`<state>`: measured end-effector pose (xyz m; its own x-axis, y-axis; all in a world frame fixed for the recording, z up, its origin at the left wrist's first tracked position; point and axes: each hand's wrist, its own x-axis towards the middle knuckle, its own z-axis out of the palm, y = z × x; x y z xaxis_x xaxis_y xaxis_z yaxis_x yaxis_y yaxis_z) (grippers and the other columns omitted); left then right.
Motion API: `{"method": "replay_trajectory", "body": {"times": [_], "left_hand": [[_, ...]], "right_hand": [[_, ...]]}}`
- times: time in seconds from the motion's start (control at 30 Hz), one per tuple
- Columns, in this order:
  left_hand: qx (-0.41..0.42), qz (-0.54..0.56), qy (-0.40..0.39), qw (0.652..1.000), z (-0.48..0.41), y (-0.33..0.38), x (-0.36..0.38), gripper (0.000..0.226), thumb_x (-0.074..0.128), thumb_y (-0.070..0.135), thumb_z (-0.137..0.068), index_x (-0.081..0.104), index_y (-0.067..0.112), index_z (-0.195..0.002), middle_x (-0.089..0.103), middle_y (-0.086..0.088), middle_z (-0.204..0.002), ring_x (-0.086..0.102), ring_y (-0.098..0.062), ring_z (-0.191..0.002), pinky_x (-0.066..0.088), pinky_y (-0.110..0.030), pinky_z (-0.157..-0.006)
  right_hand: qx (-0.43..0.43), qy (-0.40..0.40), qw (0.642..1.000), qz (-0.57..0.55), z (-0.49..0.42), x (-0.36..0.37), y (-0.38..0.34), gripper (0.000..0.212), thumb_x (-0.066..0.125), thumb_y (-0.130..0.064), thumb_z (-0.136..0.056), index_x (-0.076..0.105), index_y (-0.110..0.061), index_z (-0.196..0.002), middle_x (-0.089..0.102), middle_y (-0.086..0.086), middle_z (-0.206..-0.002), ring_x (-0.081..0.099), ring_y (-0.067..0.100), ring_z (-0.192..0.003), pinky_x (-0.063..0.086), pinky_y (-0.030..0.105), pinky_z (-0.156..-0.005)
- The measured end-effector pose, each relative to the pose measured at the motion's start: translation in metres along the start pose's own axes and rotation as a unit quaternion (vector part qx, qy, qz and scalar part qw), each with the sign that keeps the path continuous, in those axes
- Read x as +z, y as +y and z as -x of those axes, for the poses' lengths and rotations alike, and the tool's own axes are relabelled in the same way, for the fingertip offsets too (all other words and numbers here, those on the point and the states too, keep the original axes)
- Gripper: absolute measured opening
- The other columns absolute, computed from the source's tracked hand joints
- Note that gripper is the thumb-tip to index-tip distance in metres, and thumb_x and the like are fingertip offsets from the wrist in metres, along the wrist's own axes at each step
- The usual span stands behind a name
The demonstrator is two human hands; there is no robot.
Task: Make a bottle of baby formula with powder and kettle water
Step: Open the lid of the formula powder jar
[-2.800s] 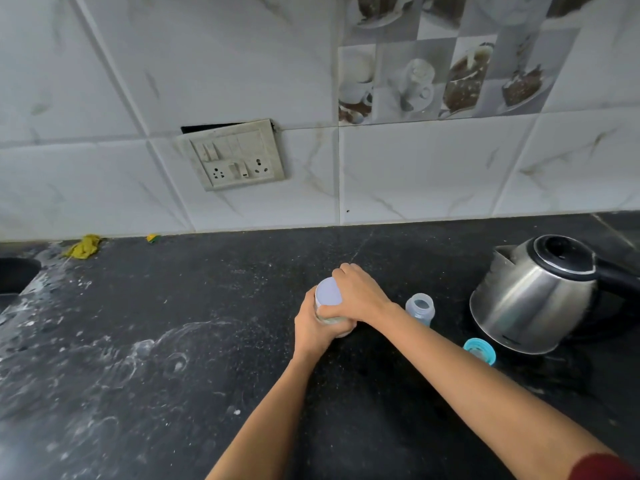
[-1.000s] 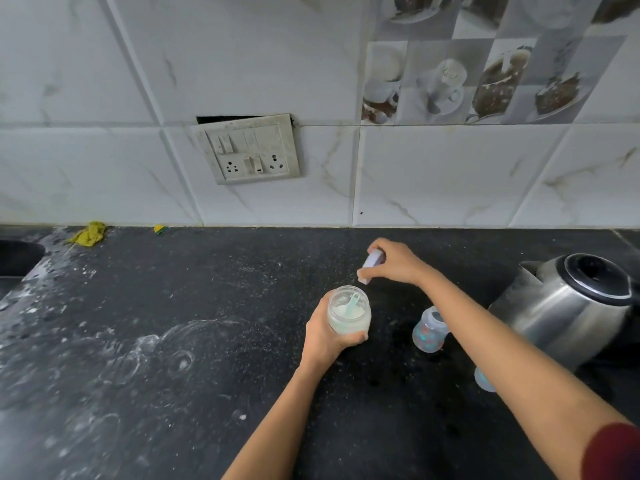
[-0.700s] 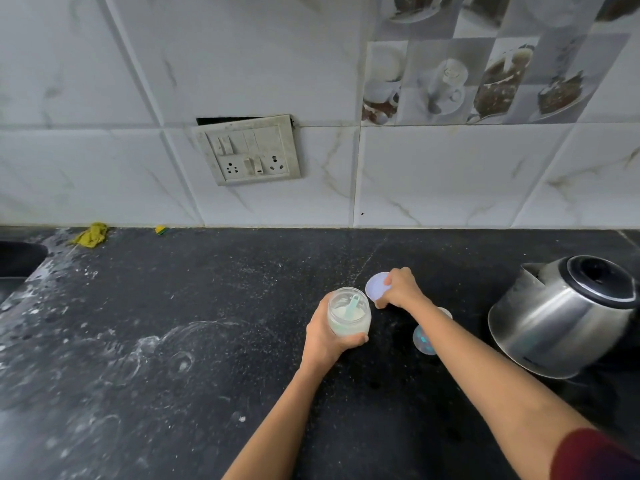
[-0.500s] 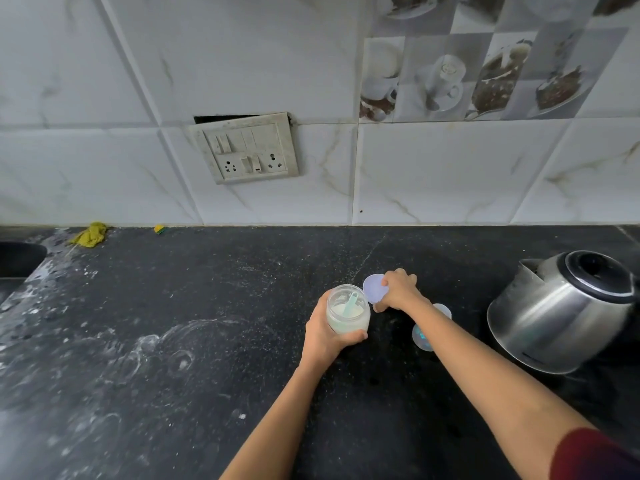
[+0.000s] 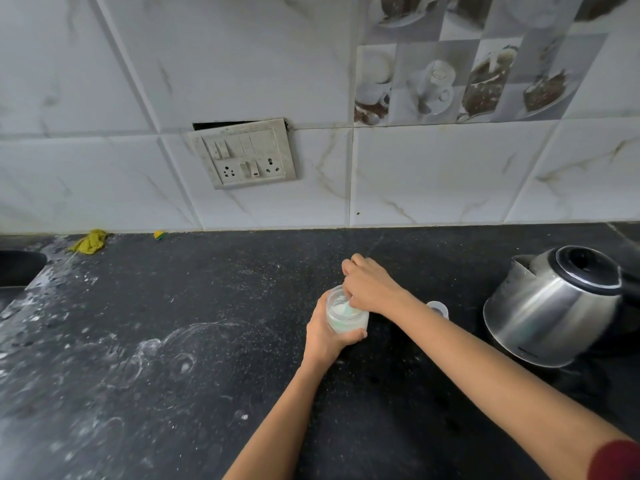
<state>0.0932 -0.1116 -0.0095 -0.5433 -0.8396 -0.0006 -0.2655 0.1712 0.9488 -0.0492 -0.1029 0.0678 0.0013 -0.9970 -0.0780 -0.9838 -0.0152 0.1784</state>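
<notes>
A small clear jar of white formula powder (image 5: 343, 315) stands open on the black counter, and my left hand (image 5: 327, 336) is wrapped around it. My right hand (image 5: 369, 287) reaches into the jar's mouth, fingers pinched on the pale green scoop (image 5: 348, 308) that lies in the powder. The baby bottle (image 5: 438, 308) stands just right of the jar, mostly hidden behind my right forearm. A steel kettle (image 5: 554, 306) with a black lid sits at the far right. The jar's lid is hidden from view.
The black counter (image 5: 207, 341) carries white powder smears and water rings on its left half. A sink edge (image 5: 17, 271) shows at far left, with a yellow cloth (image 5: 90, 241) and a small yellow scrap (image 5: 159, 234) by the tiled wall. A switch panel (image 5: 244, 152) hangs loose on the wall.
My right hand took the lid off the jar, set it down behind the jar, then moved into the jar's mouth onto the scoop. My left hand kept holding the jar.
</notes>
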Motion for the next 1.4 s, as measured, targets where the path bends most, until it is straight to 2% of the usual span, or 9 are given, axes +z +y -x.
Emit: {"method": "replay_trajectory", "body": {"times": [0.2,0.3,0.4,0.5,0.67,0.8,0.9,1.13,1.4], "left_hand": [[-0.004,0.012,-0.007,1.000,0.000,-0.001,-0.001,0.084,0.085,0.026,-0.053,0.044,0.048,-0.124,0.058,0.021,-0.118,0.056,0.000,-0.107,0.049,-0.032,-0.092],[-0.013,0.011,-0.003,1.000,0.000,-0.001,0.000,0.083,0.086,0.025,-0.053,0.044,0.053,-0.119,0.060,0.019,-0.116,0.058,-0.002,-0.105,0.052,-0.032,-0.088],[-0.040,0.009,-0.004,0.999,0.001,0.005,0.000,0.081,0.086,0.035,-0.051,0.040,0.060,-0.113,0.061,0.020,-0.112,0.059,0.001,-0.100,0.053,-0.022,-0.078],[-0.052,0.016,-0.010,0.998,0.001,0.008,-0.001,0.081,0.084,0.039,-0.051,0.038,0.060,-0.114,0.061,0.021,-0.110,0.059,0.001,-0.099,0.048,-0.012,-0.066],[-0.023,0.018,-0.016,0.999,0.002,0.006,-0.002,0.083,0.084,0.027,-0.052,0.044,0.054,-0.120,0.059,0.021,-0.116,0.058,-0.003,-0.104,0.054,-0.031,-0.084],[0.010,0.019,-0.009,1.000,0.004,0.005,-0.003,0.082,0.083,0.026,-0.052,0.046,0.049,-0.122,0.057,0.021,-0.120,0.055,-0.003,-0.110,0.049,-0.033,-0.092],[0.015,0.015,-0.008,1.000,0.003,0.007,-0.003,0.081,0.082,0.028,-0.051,0.046,0.052,-0.120,0.056,0.022,-0.121,0.054,0.000,-0.110,0.047,-0.032,-0.093],[0.007,0.010,-0.009,1.000,0.002,0.004,-0.002,0.085,0.083,0.031,-0.050,0.045,0.048,-0.123,0.057,0.021,-0.119,0.055,-0.001,-0.108,0.049,-0.034,-0.092],[0.011,0.012,-0.009,1.000,0.002,0.003,-0.002,0.083,0.084,0.027,-0.051,0.045,0.050,-0.121,0.057,0.022,-0.119,0.055,0.000,-0.109,0.049,-0.033,-0.093]], "right_hand": [[0.118,0.031,0.993,-0.011,-0.002,-0.007,-0.016,0.021,0.055,-0.017,-0.095,0.070,-0.013,-0.109,0.061,0.007,-0.112,0.050,0.022,-0.107,0.043,0.029,-0.083],[0.153,-0.029,0.988,-0.015,-0.002,-0.011,-0.023,0.019,0.053,-0.011,-0.095,0.066,-0.009,-0.109,0.067,0.008,-0.106,0.059,0.023,-0.102,0.044,0.029,-0.077],[0.170,-0.109,0.978,-0.050,-0.007,-0.008,-0.035,0.023,0.053,-0.009,-0.093,0.063,-0.008,-0.114,0.067,0.010,-0.111,0.063,0.026,-0.103,0.049,0.031,-0.079],[0.184,-0.112,0.972,-0.091,-0.010,-0.005,-0.040,0.023,0.054,-0.012,-0.093,0.063,-0.009,-0.113,0.068,0.010,-0.109,0.064,0.026,-0.100,0.045,0.032,-0.071],[0.257,-0.087,0.937,-0.222,-0.004,-0.010,-0.028,0.011,0.058,-0.018,-0.088,0.067,-0.012,-0.087,0.057,0.000,-0.070,0.052,0.017,-0.060,0.038,0.025,-0.050],[0.318,-0.055,0.882,-0.343,0.004,-0.013,-0.010,0.014,0.066,-0.023,-0.083,0.075,-0.012,-0.086,0.070,0.001,-0.082,0.066,0.017,-0.071,0.056,0.030,-0.066],[0.331,-0.032,0.859,-0.390,0.011,-0.012,-0.003,0.013,0.070,-0.023,-0.082,0.077,-0.011,-0.084,0.073,0.003,-0.081,0.069,0.019,-0.076,0.059,0.034,-0.075],[0.294,0.014,0.848,-0.440,0.023,-0.008,-0.010,0.006,0.073,-0.012,-0.082,0.078,-0.014,-0.079,0.069,-0.008,-0.070,0.064,0.005,-0.070,0.055,0.025,-0.072],[0.311,0.008,0.836,-0.452,0.023,-0.011,-0.006,0.007,0.072,-0.010,-0.081,0.078,-0.009,-0.079,0.070,-0.006,-0.073,0.066,0.007,-0.073,0.050,0.020,-0.063]]}}
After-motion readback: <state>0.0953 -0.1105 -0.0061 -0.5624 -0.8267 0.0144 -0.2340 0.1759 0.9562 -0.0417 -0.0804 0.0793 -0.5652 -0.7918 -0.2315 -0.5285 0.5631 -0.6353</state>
